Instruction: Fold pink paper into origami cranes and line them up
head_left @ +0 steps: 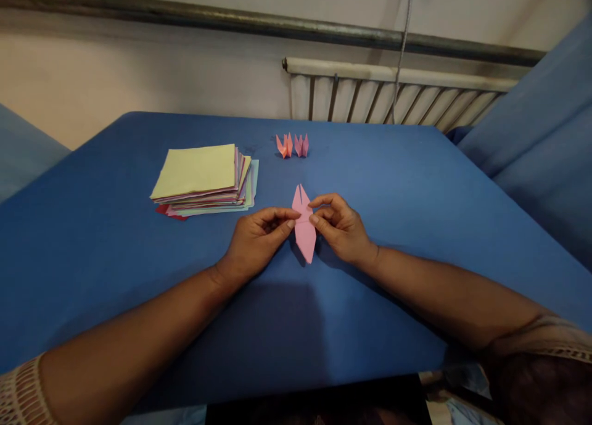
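A pink folded paper (305, 237), long and diamond-shaped with a slit at its far tip, is held just over the blue table. My left hand (259, 235) pinches its left edge near the middle between thumb and fingers. On the opposite edge, my right hand (341, 229) grips it with the thumb and a bent finger, its index finger reaching along the upper part. Beyond the paper stand two small folded paper figures with pointed tips, an orange-pink one (285, 146) and a purple-pink one (301, 145).
To the left lies a thick stack of coloured paper sheets (198, 169), yellow on top, with a red piece (178, 214) sticking out underneath. The blue table (393, 178) reaches back towards a radiator (356, 95) and a pipe (231, 21). Blue fabric (536, 116) hangs at the right.
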The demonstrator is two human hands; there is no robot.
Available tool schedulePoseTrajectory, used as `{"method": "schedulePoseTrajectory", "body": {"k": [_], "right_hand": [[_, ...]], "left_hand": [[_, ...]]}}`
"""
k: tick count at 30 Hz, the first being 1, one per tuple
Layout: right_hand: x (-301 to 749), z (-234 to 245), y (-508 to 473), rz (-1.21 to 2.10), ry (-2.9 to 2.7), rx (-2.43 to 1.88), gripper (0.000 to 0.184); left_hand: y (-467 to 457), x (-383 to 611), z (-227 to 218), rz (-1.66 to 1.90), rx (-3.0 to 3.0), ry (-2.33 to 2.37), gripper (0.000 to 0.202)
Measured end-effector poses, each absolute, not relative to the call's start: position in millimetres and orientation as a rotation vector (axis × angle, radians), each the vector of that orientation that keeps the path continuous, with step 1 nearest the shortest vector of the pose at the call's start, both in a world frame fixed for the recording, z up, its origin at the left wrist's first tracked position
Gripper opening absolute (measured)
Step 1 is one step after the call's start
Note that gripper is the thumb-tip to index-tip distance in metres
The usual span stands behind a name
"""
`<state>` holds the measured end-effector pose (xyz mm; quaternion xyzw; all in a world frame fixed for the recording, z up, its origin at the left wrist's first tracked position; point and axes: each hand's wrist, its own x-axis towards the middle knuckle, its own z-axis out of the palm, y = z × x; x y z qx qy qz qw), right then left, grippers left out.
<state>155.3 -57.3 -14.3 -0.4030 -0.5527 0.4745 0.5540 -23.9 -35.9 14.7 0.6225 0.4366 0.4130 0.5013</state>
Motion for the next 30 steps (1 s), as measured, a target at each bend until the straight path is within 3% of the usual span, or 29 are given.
{"method": "schedulePoseTrajectory", "body": {"k": [3, 16, 30], "right_hand": [[155.5, -16.2, -54.5, 1.114, -1.329, -0.928, 0.015], [156.2, -19.5, -51.8, 1.155, -1.253, -0.929, 0.011], [156.0, -15.9, -57.4, 1.234, -1.252, -0.877, 0.023]], "left_hand": [[-36.0, -25.2, 14.8, 0.987, 1.51, 1.05, 0.019], [-33.9, -28.7, 10.3, 0.94, 1.459, 0.963, 0.031], [-37.3, -24.6, 18.6, 1.067, 1.51, 1.046, 0.02]]}}
